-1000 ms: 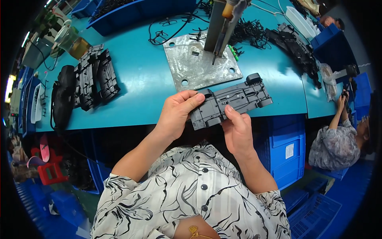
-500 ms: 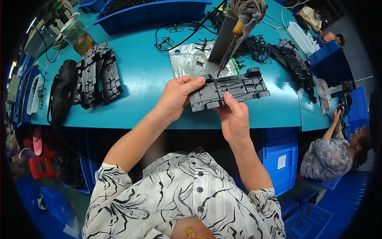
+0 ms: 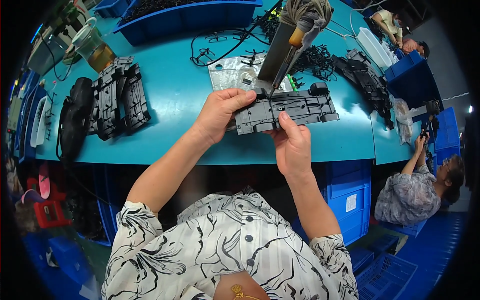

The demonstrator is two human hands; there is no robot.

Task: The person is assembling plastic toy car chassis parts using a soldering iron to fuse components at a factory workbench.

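Note:
A black plastic toy car chassis [image 3: 295,107] lies between my two hands above the bench, its ribbed, studded face up. My left hand [image 3: 220,114] is closed on its left end, thumb on top. The right hand [image 3: 294,145] grips the near edge at the middle, thumb on the face and fingers hidden underneath. A soldering iron [image 3: 282,67] with a yellow handle, fixed to an upright post [image 3: 272,62], points down, and its tip meets or nearly meets the chassis near the far edge. Behind lies a metal plate [image 3: 222,80] with a small black piece on it.
More black chassis [image 3: 135,97] stand at left beside a black pouch-like bundle [image 3: 77,120], others [image 3: 367,80] at right. Small black parts [image 3: 315,62] are heaped behind the post. A blue bin [image 3: 190,20] sits at the back. A co-worker [image 3: 415,190] sits at right.
My hands have brought the chassis slightly up and away from me, flatter under the iron. The iron's tip now reaches its far edge. The whole view has shifted a little.

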